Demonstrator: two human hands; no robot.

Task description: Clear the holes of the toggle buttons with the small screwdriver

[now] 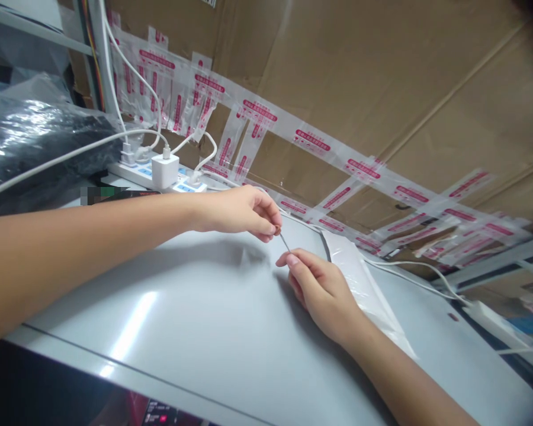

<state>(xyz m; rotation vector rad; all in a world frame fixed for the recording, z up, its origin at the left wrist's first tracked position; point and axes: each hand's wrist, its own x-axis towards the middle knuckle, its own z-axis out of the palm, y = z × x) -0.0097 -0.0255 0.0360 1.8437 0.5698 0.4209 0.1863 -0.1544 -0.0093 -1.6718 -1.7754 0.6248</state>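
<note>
Over the grey tabletop [195, 319], my left hand [242, 212] is closed in a pinch on a small reddish-brown piece [278, 230], mostly covered by the fingertips. A thin, dark, straight rod [285, 242] like a needle runs from that piece down to my right hand [322, 290]. The thumb and forefinger of my right hand pinch the rod's lower end. What kind of thing the piece and rod are is too small to tell. Just behind my right hand lies a flat white plastic-wrapped packet [364, 284].
A white power strip [133, 173] with a charger cube [165, 171] and several cables stands at the back left. Beside it is a black plastic-wrapped bundle [39, 142]. A taped cardboard wall [337, 83] closes the back. Another white strip [506, 331] lies at right.
</note>
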